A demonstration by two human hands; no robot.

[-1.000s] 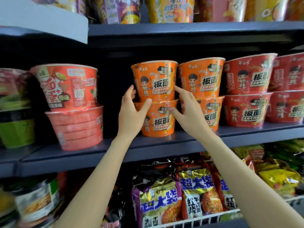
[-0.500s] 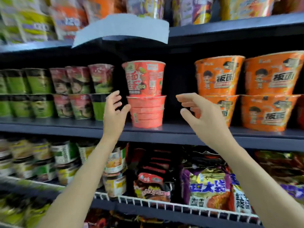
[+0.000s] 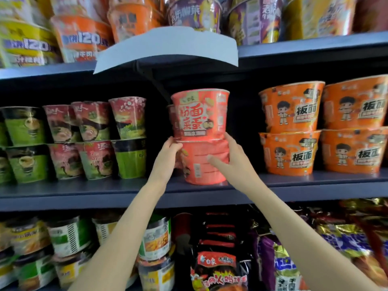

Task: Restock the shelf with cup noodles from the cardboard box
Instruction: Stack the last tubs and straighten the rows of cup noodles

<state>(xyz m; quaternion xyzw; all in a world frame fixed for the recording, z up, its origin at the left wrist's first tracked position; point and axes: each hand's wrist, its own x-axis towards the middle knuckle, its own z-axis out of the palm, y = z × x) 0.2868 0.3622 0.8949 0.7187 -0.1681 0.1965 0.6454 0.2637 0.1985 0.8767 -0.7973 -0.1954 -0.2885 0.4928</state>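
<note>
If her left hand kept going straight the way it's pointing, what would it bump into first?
The left hand already grips the lower red cup of the stack, fingers pointing inward and to the right. Going straight on, it would press into that cup; another red cup seems to stand behind, though depth is unclear.

dark gaps flank red cup stack [image 3: 201, 135], orange bowls [image 3: 290, 131] (right) near

Orange bowls [image 3: 290, 108] at right each carry "板面" in black on a white tag. Top red cup [image 3: 199, 113] at centre reads "面" and "蛋" in big red characters. Orange cup [image 3: 84, 38] at upper left shows "120". Red packet [image 3: 216, 267] at bottom centre reads "火鸡". Other print too blurred.
</note>
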